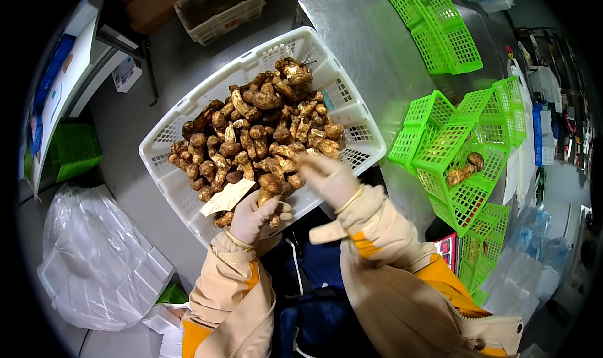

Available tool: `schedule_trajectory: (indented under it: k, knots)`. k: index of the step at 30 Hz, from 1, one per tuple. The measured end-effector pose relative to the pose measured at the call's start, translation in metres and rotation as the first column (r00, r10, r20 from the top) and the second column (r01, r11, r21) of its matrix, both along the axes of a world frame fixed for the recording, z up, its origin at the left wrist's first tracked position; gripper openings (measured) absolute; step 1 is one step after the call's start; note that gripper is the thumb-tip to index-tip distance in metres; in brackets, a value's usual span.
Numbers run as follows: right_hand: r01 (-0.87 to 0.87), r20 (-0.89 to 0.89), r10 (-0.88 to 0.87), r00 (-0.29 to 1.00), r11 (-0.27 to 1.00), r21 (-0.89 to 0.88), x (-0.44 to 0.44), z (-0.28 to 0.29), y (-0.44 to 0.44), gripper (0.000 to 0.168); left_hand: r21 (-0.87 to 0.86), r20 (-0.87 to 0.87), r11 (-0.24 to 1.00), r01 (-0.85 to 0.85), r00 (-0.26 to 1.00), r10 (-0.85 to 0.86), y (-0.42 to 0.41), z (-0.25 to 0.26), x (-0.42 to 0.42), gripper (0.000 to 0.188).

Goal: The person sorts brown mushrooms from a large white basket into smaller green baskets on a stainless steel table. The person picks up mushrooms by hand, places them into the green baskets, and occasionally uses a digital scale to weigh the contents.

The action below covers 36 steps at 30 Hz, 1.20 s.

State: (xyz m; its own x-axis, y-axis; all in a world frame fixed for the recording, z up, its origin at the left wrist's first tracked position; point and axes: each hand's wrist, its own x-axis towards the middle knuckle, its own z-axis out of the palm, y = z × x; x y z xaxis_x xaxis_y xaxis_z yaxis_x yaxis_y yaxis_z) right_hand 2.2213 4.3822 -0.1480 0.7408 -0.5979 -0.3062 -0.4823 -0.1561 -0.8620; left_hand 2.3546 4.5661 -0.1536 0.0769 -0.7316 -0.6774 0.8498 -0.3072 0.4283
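A white plastic crate (256,52) in front of me holds a heap of brown mushrooms (264,99) with thick pale stems. My left hand (252,219), in a thin whitish glove, grips one mushroom (269,186), cap upward, at the crate's near side. Beside that hand a cream paper slip (227,197) with faint marks lies on the heap. Blurred by motion, my gloved right hand (332,179) hovers over the mushrooms at the crate's near right. Its fingertips are too smeared to show whether they hold anything.
On the steel table (358,33) at right stand several green mesh baskets (424,37); a nearer green basket (464,202) contains a mushroom (465,168). A red-edged device (446,250) sits beside it. Plastic-wrapped white boxes (108,259) stand at left, and stacked white crates (221,16) on the floor beyond.
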Motion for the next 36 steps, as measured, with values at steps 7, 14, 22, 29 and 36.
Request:
schedule_trajectory:
  k: [7,14,22,29,36]
  knots:
    - [-0.319,-0.771,-0.002,0.637,0.91,-0.266,0.027,-0.027,-0.091,0.037,-0.271,0.014,0.946,-0.18,0.981,0.191,0.015,0.004,0.01,0.075]
    - [-0.622,-0.919,0.059,0.39,0.753,-0.216,0.053,-0.055,-0.095,0.028,-0.226,0.049,0.942,-0.247,0.963,0.264,0.006,0.003,0.019,0.071]
    - [-0.611,-0.918,0.106,0.382,0.774,-0.165,0.052,-0.055,-0.094,0.026,-0.185,-0.347,0.904,-0.385,0.886,0.306,0.015,-0.002,0.013,0.061]
    - [0.233,-0.151,-0.18,0.972,0.823,0.518,0.017,0.007,-0.071,0.039,-0.13,-0.211,0.925,-0.358,0.921,0.327,0.023,0.002,0.015,0.063]
    - [0.14,-0.086,-0.161,0.983,0.359,0.923,0.004,0.011,-0.044,0.048,-0.179,-0.077,0.958,-0.225,0.974,0.215,0.001,-0.002,0.006,0.06]
